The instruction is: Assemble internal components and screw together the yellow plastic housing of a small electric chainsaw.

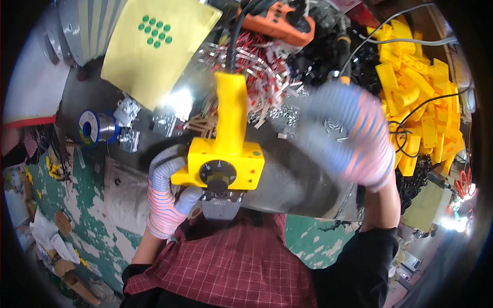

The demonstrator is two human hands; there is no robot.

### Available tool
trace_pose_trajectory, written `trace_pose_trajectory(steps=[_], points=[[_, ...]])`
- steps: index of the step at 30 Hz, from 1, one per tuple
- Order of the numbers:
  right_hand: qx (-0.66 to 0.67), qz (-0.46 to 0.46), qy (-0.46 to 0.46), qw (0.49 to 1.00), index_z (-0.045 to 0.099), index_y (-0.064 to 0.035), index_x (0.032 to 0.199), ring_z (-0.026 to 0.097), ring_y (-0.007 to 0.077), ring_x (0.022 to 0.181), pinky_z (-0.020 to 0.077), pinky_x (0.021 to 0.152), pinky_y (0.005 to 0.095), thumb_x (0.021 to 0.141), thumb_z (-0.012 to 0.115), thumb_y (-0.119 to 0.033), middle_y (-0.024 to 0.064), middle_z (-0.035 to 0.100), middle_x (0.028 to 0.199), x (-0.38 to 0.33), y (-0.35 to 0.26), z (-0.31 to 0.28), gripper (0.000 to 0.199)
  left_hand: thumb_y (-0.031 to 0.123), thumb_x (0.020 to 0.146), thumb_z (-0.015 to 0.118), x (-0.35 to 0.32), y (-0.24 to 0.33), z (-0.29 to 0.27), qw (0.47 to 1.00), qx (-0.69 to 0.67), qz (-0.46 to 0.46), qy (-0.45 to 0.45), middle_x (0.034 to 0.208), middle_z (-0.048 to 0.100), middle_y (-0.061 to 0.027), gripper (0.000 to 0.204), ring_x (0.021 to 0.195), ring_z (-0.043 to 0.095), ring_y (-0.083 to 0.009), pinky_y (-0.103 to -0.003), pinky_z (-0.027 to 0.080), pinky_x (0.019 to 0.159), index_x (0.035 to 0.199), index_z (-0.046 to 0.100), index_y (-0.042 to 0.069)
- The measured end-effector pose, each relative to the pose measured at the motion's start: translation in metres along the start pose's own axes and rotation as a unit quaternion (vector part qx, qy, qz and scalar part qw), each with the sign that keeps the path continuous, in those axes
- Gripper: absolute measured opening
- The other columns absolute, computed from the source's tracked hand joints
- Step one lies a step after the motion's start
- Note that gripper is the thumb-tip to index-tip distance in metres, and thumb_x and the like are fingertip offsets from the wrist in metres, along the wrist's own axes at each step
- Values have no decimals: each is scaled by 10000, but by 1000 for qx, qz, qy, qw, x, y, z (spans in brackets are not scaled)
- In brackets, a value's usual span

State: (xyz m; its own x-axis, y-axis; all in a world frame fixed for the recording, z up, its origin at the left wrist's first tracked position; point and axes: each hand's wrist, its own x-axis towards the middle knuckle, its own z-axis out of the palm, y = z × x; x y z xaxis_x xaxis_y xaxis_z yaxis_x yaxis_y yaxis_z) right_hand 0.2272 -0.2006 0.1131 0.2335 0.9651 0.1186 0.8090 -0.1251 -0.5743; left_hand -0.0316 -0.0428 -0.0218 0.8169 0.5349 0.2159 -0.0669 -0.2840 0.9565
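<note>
A yellow power tool (230, 146) with an upright handle, a round black dial and a grey metal plate at its lower end stands in front of me, its black cord running up from the handle. My left hand (168, 192), in a striped knit glove, is closed around the left side of its housing. On the right, my gloved right hand (352, 136) is smeared by motion above a patch of small metal screws (335, 129); its fingers cannot be made out. Beside it lies a spread of small metal nuts (283, 115).
Red-and-white wires (257, 66) lie behind the tool. Yellow plastic housings (423, 102) are heaped at the far right, near black parts (357, 56). An orange tool body (280, 23) is at the back. A solder spool (97, 128) and yellow paper (154, 56) are on the left.
</note>
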Motion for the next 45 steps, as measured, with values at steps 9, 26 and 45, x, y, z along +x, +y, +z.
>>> trace_pose_trajectory(steps=[9,26,45], points=[[-206,209,155,943,658,-16,1028,656,396,822,518,766,403,793,676,-158,239,667,856,88,71,-27,275,197,946,629,-4,-2,-3,999,-40,-32,-1,1219,569,-133,234,1110,553,-214,-331,447,963,1117,586,43],[-230,235,163,930,686,11,914,668,370,805,514,731,401,832,723,-301,235,677,826,85,94,-38,325,189,934,646,-3,-19,6,997,-50,-20,58,1191,612,-116,268,1107,558,-198,-335,423,998,1138,599,22],[-242,200,70,947,652,23,1116,633,401,999,519,860,426,773,696,-196,259,662,1031,93,87,-53,409,152,978,507,-18,-20,12,977,8,-99,189,1088,645,-128,180,1006,585,-201,-339,449,936,1016,611,11]])
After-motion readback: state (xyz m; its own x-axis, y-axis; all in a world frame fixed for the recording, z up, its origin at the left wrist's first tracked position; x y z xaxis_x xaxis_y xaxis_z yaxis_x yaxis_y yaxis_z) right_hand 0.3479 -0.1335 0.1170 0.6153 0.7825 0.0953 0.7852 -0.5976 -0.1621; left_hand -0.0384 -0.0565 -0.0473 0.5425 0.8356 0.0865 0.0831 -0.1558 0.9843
